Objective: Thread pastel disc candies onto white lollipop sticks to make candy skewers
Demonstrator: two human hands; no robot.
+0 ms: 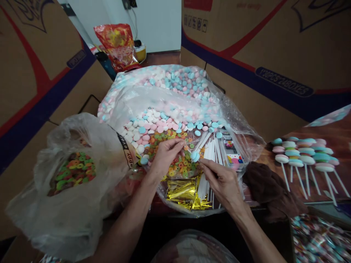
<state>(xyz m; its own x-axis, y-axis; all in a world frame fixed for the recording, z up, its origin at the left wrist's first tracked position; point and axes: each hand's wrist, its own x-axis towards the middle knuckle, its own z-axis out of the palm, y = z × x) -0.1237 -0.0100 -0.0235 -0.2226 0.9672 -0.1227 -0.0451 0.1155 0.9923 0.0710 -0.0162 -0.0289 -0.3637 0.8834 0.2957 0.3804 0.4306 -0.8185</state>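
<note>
My right hand [223,182] is closed in a pinch, with a pale blue candy disc [195,156] at its fingertips; whether a stick runs into the disc is hard to see. To its left, my left hand [168,155] has thumb and forefinger pressed together over the gummy rings [178,170], and what lies between them is too small to tell. White sticks [210,151] lie in a bundle just beyond my right hand. Gold twist ties [182,191] are heaped below both hands. Pink, white and blue candy discs [159,122] spread out behind them.
A plastic bag of gummy rings [75,171] stands at left. Several finished candy lollipops [305,153] lie at right, beside a brown cloth [271,186]. Wrapped sweets [320,241] fill a box at lower right. Large cartons [263,47] flank the table; a red snack bag [117,47] stands behind.
</note>
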